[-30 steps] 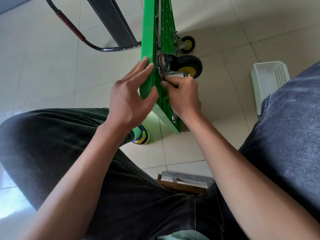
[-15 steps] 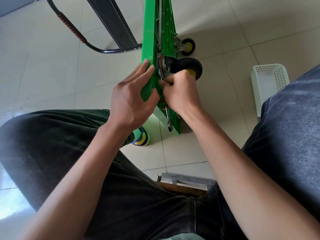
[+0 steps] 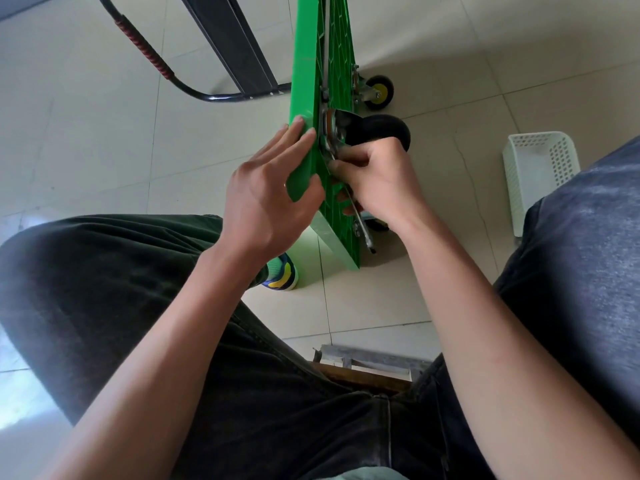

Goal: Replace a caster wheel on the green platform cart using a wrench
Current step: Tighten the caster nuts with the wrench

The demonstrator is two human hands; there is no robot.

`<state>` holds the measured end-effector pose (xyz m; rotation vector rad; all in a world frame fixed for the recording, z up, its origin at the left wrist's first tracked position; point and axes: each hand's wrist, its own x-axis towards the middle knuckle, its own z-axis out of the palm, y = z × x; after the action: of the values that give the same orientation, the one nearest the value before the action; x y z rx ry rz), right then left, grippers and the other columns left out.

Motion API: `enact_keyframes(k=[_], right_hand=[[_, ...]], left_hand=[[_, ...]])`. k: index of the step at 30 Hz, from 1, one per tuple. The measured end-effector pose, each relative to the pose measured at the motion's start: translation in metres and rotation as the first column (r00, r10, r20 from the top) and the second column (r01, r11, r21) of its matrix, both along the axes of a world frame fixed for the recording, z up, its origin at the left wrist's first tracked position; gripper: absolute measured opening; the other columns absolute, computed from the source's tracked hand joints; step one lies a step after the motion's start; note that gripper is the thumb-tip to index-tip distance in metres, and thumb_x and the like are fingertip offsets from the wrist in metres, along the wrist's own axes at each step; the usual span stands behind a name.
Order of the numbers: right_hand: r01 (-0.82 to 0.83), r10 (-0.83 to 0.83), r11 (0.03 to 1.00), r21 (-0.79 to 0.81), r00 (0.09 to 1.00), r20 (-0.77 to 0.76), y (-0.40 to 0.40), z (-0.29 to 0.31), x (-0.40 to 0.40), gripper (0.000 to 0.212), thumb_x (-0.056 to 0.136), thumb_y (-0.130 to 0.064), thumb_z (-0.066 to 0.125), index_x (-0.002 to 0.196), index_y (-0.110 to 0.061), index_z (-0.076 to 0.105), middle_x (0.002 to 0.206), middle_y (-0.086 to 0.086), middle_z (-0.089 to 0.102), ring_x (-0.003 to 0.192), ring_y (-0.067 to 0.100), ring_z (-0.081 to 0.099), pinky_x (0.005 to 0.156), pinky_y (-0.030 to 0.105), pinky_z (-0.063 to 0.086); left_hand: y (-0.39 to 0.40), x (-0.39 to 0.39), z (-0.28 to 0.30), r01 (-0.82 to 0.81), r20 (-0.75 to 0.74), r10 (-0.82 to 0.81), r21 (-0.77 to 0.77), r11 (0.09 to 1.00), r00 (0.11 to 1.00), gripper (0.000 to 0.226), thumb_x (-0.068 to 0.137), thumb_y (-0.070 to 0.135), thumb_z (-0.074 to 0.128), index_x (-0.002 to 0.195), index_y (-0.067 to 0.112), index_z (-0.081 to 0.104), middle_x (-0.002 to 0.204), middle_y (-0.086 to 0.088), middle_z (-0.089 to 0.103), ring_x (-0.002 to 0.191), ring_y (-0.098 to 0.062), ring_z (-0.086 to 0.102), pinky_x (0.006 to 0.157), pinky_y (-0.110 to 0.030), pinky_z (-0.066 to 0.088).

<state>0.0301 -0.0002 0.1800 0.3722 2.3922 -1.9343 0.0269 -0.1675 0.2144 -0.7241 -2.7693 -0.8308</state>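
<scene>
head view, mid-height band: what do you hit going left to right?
Left hand → green cart deck → right hand gripping the wrench → white basket

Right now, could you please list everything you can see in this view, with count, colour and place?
platform cart: one, green, standing on edge on the floor, centre.
caster wheels: two plainly seen, black, the far one with a yellow hub, on the cart's right face.
wrench: one, silver, along the cart's underside, below the near caster.
cart handle: one, black tube with red-striped grip, upper left.
basket: one, white, perforated, on the floor at right.
tiled floor: pale beige.
shoe: one, green, blue and yellow, beside the cart's near corner.
left hand: fingers straight, pressing the cart's edge.
right hand: grips the wrench at the near caster.
</scene>
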Motion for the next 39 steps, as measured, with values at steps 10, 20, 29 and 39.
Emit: enact_keyframes(k=[10, 20, 29, 39], right_hand=[[0.189, -0.162, 0.975, 0.115, 0.964, -0.21, -0.013, -0.026, 0.001, 0.025, 0.091, -0.011, 0.071, 0.115, -0.016, 0.078, 0.104, -0.005, 0.078, 0.095, 0.008, 0.072, 0.09, 0.034, 0.058], [0.208, -0.205, 0.978, -0.005, 0.961, -0.188, -0.024, -0.029, 0.0, 0.014, 0.09, -0.01, 0.073, 0.102, -0.01, 0.081, 0.085, -0.004, 0.078, 0.078, 0.008, 0.071, 0.078, 0.035, 0.06], [0.128, -0.13, 0.99, -0.053, 0.991, -0.026, -0.018, -0.012, -0.006, 0.013, 0.091, -0.021, 0.075, 0.093, -0.01, 0.083, 0.07, 0.001, 0.076, 0.058, 0.018, 0.072, 0.062, 0.041, 0.062], [0.085, -0.015, 0.901, -0.425, 0.986, 0.166, -0.001, 0.003, -0.01, 0.017, 0.09, -0.013, 0.075, 0.09, 0.004, 0.074, 0.075, 0.016, 0.073, 0.056, 0.023, 0.067, 0.053, 0.029, 0.054]], left_hand=[[0.0, 0.001, 0.001, 0.0, -0.011, 0.0, -0.013, 1.0, 1.0, 0.053, 0.09, 0.018, 0.063, 0.142, 0.008, 0.058, 0.152, -0.01, 0.05, 0.144, -0.02, 0.045, 0.114, -0.044, 0.046], [0.002, 0.001, 0.001, -0.016, 0.016, 0.016, 0.002, 1.0, 1.0, 0.054, 0.088, 0.017, 0.061, 0.142, 0.007, 0.059, 0.152, -0.011, 0.049, 0.144, -0.022, 0.045, 0.115, -0.043, 0.044], [0.003, 0.002, 0.001, -0.026, 0.041, 0.025, 0.022, 0.999, 0.999, 0.055, 0.087, 0.015, 0.062, 0.141, 0.004, 0.059, 0.152, -0.013, 0.05, 0.143, -0.022, 0.046, 0.116, -0.041, 0.042], [0.002, 0.002, 0.002, -0.015, 0.052, 0.013, 0.033, 0.999, 0.999, 0.056, 0.087, 0.013, 0.061, 0.142, 0.005, 0.057, 0.153, -0.013, 0.048, 0.143, -0.022, 0.046, 0.116, -0.041, 0.043]])
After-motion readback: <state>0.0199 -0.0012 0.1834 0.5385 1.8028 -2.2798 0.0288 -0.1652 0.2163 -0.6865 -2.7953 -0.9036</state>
